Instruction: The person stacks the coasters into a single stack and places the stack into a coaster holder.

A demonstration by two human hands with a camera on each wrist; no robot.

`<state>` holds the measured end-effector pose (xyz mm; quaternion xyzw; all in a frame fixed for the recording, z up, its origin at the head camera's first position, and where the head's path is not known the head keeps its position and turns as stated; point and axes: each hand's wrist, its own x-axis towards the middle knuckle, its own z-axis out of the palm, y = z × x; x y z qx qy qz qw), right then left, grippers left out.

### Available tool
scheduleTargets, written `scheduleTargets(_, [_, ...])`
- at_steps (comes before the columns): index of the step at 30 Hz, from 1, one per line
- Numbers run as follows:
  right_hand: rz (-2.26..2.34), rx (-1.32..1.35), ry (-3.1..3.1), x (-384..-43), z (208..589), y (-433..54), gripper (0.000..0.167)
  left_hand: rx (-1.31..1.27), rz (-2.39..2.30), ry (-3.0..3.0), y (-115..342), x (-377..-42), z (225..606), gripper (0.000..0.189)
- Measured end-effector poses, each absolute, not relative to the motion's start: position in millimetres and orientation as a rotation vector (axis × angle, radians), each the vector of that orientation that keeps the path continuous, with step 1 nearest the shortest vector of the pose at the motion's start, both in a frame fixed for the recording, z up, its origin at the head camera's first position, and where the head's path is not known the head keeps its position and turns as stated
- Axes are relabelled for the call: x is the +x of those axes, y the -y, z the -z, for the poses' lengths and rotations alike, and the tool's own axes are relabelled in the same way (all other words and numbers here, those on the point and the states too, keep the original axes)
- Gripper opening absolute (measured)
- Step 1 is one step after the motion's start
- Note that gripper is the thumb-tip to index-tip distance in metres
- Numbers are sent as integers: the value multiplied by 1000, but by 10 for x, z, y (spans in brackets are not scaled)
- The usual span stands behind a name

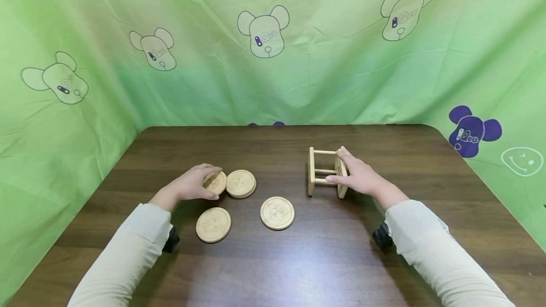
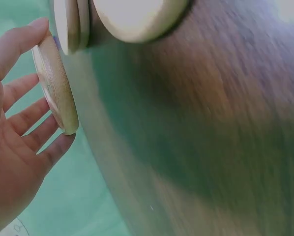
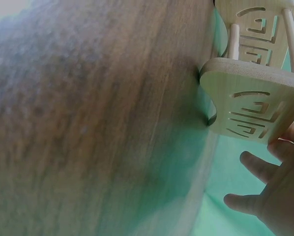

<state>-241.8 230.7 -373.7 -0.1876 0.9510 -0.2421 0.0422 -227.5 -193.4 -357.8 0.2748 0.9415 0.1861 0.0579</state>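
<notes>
Two grips, the left grip [image 1: 189, 185] and the right grip [image 1: 359, 175], were well apart over the desk [image 1: 324, 269] in the head view. The left grip pinched a wooden disc [image 1: 216, 183], with a small pile of discs [image 1: 241, 182] just to its right. One loose disc [image 1: 213, 225] lay on the near side of that grip; a single disc [image 1: 277, 212] lay farther to its right, also toward the near side. The wooden rack [image 1: 311, 169] stood well to the right of the left grip, past the pile and about level with it in depth — and the right grip was much the nearer, set on the right end panel [image 1: 342, 192]. The rods [image 1: 325, 152] ran crosswise, roughly along the line between the grips, so the rack's left panel faced the held disc.

In the left wrist view the held disc showed nearly edge-on, its rim between the thumb and the opposite fingertips. The pile was just beyond the thumb tip; whether the two touched, I could not tell.

In the right wrist view the cut-out panel was right beside the grip, the other panel beyond it. Two fingers stood spread clear of the wood, while another met the panel's edge — how firmly, I could not tell.
</notes>
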Motion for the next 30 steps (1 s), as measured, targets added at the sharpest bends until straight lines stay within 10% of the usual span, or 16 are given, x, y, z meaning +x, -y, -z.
scheduleTargets(30, [736, -565, -2910, -2425, 3754, -2324, 95, 950, -515, -2827, 1570, -2428, 3539, 70])
